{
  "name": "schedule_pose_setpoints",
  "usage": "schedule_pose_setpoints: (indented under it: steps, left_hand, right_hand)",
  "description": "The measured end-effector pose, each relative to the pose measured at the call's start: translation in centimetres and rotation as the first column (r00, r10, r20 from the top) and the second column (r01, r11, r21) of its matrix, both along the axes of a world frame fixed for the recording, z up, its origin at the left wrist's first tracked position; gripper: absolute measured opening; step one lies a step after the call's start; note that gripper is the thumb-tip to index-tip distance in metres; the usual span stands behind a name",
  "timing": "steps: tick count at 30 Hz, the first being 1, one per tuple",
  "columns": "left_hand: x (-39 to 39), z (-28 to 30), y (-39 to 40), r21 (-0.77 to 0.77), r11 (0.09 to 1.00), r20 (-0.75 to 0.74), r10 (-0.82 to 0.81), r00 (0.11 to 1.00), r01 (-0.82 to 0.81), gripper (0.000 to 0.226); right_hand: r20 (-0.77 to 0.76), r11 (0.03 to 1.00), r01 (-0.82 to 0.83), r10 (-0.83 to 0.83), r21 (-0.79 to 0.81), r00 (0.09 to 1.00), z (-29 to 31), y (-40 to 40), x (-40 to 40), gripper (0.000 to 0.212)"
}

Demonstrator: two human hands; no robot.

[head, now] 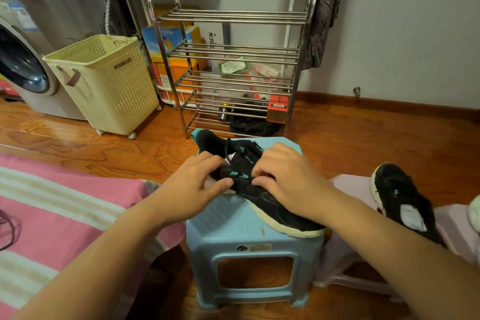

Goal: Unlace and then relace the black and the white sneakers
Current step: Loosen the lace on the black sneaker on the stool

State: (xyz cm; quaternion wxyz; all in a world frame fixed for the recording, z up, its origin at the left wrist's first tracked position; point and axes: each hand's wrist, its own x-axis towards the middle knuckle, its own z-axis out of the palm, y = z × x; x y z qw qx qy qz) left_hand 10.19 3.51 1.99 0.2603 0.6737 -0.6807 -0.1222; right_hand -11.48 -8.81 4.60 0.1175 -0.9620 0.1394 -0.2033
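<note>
black suede and teal loops mark the sneaker [262, 197] lying across the top of a pale blue plastic stool [255, 249], its white sole facing the camera and its heel end pointing away toward the metal rack [231, 65]. the left hand [192, 187] rests on the near side of the shoe, fingers fairly straight and spread, the thumb pressing against the upper by the teal eyelets. the right hand [288, 179] lies over the middle of the shoe with its fingers curled down at the lace area, pinching something small there; whether it is the black lace [230, 148] itself cannot be told, since the fingertips hide it. a loose bit of that lace shows beyond the hands near the tongue. a second black sneaker [405, 200] sits apart to the right on a pale lilac stool [358, 262]. a pink striped bed cover [65, 215] fills the lower left, a cream perforated laundry basket [104, 83] stands on the wooden floor [350, 143] beside a washing machine [23, 65].
</note>
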Motion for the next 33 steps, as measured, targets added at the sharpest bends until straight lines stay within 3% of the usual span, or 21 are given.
schedule_pose_setpoints:
  steps: [2,4,5,7,8,9,10,11,13,15,17,19,23,25,27,28,30,31,32,33]
  left_hand:
    - [0.1,0.0,-0.1,-0.004,1.000,0.001,0.014,1.000,-0.014,0.037]
    - [0.3,-0.1,-0.1,-0.011,1.000,-0.003,0.018,1.000,-0.018,0.036]
    - [0.3,-0.2,-0.1,-0.015,1.000,-0.008,0.016,1.000,-0.016,0.035]
    - [0.3,-0.3,-0.1,-0.019,1.000,-0.006,0.005,1.000,-0.005,0.032]
    - [0.2,-0.3,0.0,-0.019,1.000,0.001,0.003,1.000,-0.003,0.032]
    - [0.2,-0.3,-0.1,-0.020,1.000,0.012,0.004,1.000,-0.004,0.032]
    - [0.1,-0.4,-0.1,-0.017,1.000,0.023,0.007,1.000,-0.007,0.033]
    - [0.1,-0.4,-0.2,-0.012,1.000,0.030,0.010,0.999,-0.010,0.034]
    - [0.2,-0.4,-0.3,0.001,1.000,0.026,0.016,1.000,-0.016,0.037]
    - [0.2,-0.4,-0.4,0.008,1.000,0.012,0.012,1.000,-0.013,0.038]
    - [0.3,-0.4,-0.4,0.008,1.000,0.010,0.006,1.000,-0.006,0.038]
    - [0.4,-0.5,-0.4,0.009,1.000,0.017,0.004,1.000,-0.004,0.040]
    - [0.3,-0.5,-0.4,0.012,1.000,0.027,0.009,1.000,-0.009,0.043]
    - [0.6,-0.5,-0.2,0.011,1.000,0.007,0.007,1.000,-0.007,0.041]
    - [0.8,-0.6,-0.1,0.016,1.000,-0.013,0.008,1.000,-0.008,0.041]
    - [0.8,-0.6,-0.1,0.020,1.000,-0.010,0.010,1.000,-0.010,0.043]
    - [0.5,-0.6,-0.1,0.030,0.999,0.015,0.016,1.000,-0.016,0.046]
    - [0.3,-0.6,-0.2,0.032,0.999,0.032,0.023,0.999,-0.024,0.047]
    - [0.2,-0.4,-0.3,0.035,0.999,0.044,0.034,0.998,-0.035,0.049]
    - [0.2,-0.3,-0.4,0.041,0.998,0.049,0.039,0.998,-0.041,0.050]
  right_hand:
    - [0.083,0.997,0.050,-0.054,0.055,0.995,0.3,-1.5,-0.9,0.005]
    - [0.130,0.961,0.272,-0.276,0.044,0.952,0.5,-4.2,-2.4,0.007]
    - [0.116,0.888,0.455,-0.461,0.069,0.880,0.0,-6.6,-3.7,0.008]
    - [-0.062,0.579,0.781,-0.793,0.234,0.606,-0.9,-10.4,-6.4,0.013]
    - [-0.215,0.431,0.869,-0.850,0.243,0.481,-1.5,-11.1,-7.4,0.016]
    - [-0.330,0.358,0.913,-0.852,0.198,0.406,-1.9,-11.2,-7.8,0.016]
    - [-0.382,0.346,0.924,-0.841,0.163,0.383,-2.1,-11.1,-7.7,0.014]
    - [-0.361,0.383,0.909,-0.834,0.164,0.417,-2.0,-10.8,-6.9,0.017]
    - [-0.169,0.530,0.798,-0.792,0.287,0.586,-0.8,-8.9,-4.8,0.030]
    - [0.008,0.697,0.603,-0.657,0.388,0.754,1.2,-6.6,-2.5,0.025]
    - [-0.024,0.787,0.387,-0.430,0.481,0.903,2.1,-4.1,-0.5,0.016]
    - [-0.126,0.805,0.314,-0.292,0.502,0.948,1.3,-2.1,0.5,0.023]
    - [-0.150,0.819,0.356,-0.323,0.451,0.934,1.3,-2.9,0.9,0.016]
    - [-0.100,0.742,0.427,-0.443,0.518,0.891,2.3,-4.9,0.0,0.019]
    - [-0.113,0.563,0.579,-0.652,0.590,0.750,2.1,-8.3,-2.6,0.018]
    - [-0.197,0.453,0.685,-0.734,0.570,0.650,1.6,-9.8,-4.0,0.023]
    - [-0.488,0.354,0.898,-0.755,0.261,0.439,0.3,-11.1,-6.2,0.053]
    - [-0.564,0.387,0.912,-0.726,0.137,0.393,-0.1,-11.0,-6.4,0.070]
    - [-0.575,0.476,0.872,-0.684,0.114,0.448,0.0,-10.3,-5.9,0.082]
    - [-0.541,0.586,0.787,-0.605,0.193,0.584,0.5,-9.4,-5.0,0.088]
